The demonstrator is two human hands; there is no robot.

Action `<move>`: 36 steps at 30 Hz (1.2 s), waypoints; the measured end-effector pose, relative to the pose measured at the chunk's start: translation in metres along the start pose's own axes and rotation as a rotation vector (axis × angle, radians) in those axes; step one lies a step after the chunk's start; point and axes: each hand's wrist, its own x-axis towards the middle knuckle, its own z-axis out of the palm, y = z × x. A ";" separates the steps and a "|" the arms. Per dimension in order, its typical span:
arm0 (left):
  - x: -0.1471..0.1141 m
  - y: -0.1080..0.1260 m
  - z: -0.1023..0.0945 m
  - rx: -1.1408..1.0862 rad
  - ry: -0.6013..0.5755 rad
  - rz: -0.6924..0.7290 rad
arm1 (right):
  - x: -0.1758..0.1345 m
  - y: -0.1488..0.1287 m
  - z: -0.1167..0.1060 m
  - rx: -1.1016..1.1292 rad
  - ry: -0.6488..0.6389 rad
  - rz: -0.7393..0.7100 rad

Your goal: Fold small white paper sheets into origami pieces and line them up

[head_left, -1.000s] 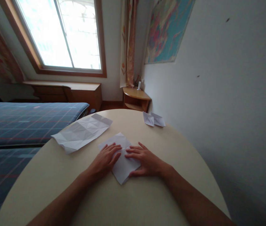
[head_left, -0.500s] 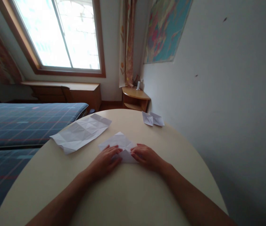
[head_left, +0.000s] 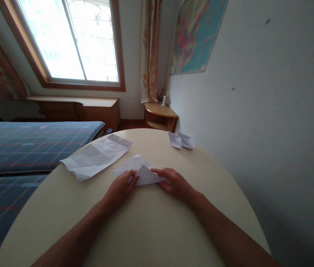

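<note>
A partly folded sheet of white paper [head_left: 149,176] lies in the middle of the round table, a triangular flap raised on its near side. My left hand [head_left: 124,182] pinches the paper's left side between thumb and fingers. On the right side, my right hand [head_left: 172,181] grips the paper's edge, its fingers partly curled and the index finger along the flap. The far part of the sheet rests flat, pointing away from me.
A creased, unfolded white sheet [head_left: 97,157] lies at the table's left rim. Two folded paper pieces [head_left: 181,140] stand near the far right rim of the cream table [head_left: 157,230]. Beyond are a blue plaid mattress [head_left: 34,144], a corner stand [head_left: 161,110] and a white wall [head_left: 271,122].
The near part of the paper has come up from the table and its flap now rises higher. My left hand has gone from pressing the sheet to pinching it; the paper has turned slightly.
</note>
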 end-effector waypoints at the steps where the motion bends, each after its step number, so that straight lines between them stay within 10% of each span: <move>1: 0.000 0.000 -0.001 -0.004 -0.002 -0.017 | 0.000 0.000 -0.001 -0.012 0.002 -0.027; 20: 0.002 -0.001 0.000 0.042 0.009 -0.079 | 0.002 0.015 -0.003 0.011 0.245 0.221; 31: -0.004 -0.005 0.005 0.030 -0.063 0.337 | 0.003 0.018 -0.005 -0.059 0.270 0.263; 36: -0.009 0.006 0.003 0.074 -0.169 0.497 | 0.004 -0.001 0.001 0.042 0.081 0.084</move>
